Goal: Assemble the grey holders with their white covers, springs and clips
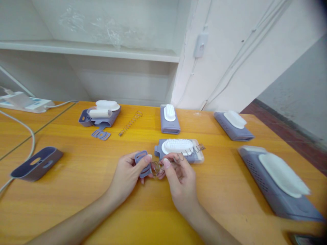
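My left hand [129,175] is closed on a small purple-grey plastic plate [143,162] with slots in it. In my right hand [180,178], thumb and fingers pinch a thin metal coil spring [176,158]. One end of the spring meets the plate's right side; the other end sticks out to the upper right. Whether the spring is hooked to the plate, I cannot tell. Just behind my hands lies a purple-grey case with a white bristle brush [178,147] on top and a clear part at its right end.
A second spring [130,123] and a slotted plate [101,134] lie at the back left, near a brush case with a white roller [100,113]. An empty purple shell [37,163] sits at left by a white cable. More brush cases [278,183] stand right and behind. A power strip [27,102] lies far left.
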{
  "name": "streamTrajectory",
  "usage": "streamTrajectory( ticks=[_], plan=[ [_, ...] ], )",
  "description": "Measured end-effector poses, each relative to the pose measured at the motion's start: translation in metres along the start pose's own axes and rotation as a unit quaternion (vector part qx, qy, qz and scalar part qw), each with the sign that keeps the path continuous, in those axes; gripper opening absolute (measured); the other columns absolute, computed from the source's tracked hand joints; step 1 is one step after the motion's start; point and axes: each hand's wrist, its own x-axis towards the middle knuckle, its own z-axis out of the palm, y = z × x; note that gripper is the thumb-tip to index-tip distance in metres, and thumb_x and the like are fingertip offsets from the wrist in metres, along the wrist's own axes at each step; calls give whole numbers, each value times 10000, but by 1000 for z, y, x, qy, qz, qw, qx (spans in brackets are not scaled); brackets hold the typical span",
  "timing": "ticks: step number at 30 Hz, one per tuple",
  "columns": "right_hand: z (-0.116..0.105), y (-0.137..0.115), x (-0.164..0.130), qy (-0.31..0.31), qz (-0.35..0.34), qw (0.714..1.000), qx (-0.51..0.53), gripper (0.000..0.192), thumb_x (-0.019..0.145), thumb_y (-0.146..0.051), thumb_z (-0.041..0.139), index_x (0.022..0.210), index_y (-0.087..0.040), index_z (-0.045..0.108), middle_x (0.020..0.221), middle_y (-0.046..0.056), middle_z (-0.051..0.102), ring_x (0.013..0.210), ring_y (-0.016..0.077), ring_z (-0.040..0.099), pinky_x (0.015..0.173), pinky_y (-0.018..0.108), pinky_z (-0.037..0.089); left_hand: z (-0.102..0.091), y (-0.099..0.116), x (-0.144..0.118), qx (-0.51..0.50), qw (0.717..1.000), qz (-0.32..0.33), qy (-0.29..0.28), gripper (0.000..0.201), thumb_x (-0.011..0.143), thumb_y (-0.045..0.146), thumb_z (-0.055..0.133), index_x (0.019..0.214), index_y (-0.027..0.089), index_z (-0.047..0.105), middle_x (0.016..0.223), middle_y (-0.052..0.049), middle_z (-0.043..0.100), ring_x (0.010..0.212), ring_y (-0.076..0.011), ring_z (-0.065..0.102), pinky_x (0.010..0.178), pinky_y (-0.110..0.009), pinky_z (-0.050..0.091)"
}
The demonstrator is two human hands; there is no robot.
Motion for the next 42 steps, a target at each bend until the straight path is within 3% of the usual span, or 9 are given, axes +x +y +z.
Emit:
streamTrajectory(
  ticks=[9,15,19,24,31,35,42],
  plan=[
    [0,2,-1,26,-1,1000,-9,107,871,-295,522,871,-190,535,744,1,593,605,108,596,565,220,515,0,-2,-2,3,1000,7,14,447,857,514,445,935,103,602,636,-25,597,443,-74,469,397,-189,367],
    [0,3,-1,39,1,999,-14,133,871,-321,520,872,-189,532,749,3,584,573,104,586,540,219,518,-1,-6,-4,-66,997,26,-31,419,867,410,485,1209,183,402,885,-37,619,565,-89,505,454,-197,407],
    [-1,3,-1,36,-4,999,-14,129,874,-319,518,896,-192,526,758,5,593,583,107,594,542,219,519,1,-9,-5,-48,997,39,-38,271,886,395,463,1063,211,374,896,-23,635,509,-67,488,463,-196,407],
    [-1,2,-1,36,-6,999,-12,130,876,-316,518,908,-190,524,771,6,591,599,106,603,546,210,518,3,-9,-4,-8,999,33,-31,238,870,411,489,948,191,441,704,14,605,490,-68,491,438,-170,371],
    [-1,4,-1,37,-12,999,-21,121,879,-312,514,920,-198,526,771,0,592,602,102,601,543,203,517,2,-1,-6,51,998,36,-11,284,846,414,523,937,150,574,618,17,567,482,-68,490,457,-171,380],
    [-2,5,-2,40,-14,999,-25,137,878,-315,511,934,-191,523,776,9,595,597,106,594,547,217,520,2,-2,-8,40,999,27,-5,331,838,418,534,1059,173,503,565,44,553,445,-70,471,427,-163,362],
    [-4,4,-4,50,-40,997,-51,148,881,-300,500,978,-190,519,840,31,606,706,133,615,601,244,516,3,-4,-10,20,999,12,-29,325,817,434,556,1020,206,444,562,59,542,439,-71,467,419,-156,366]
  ],
)
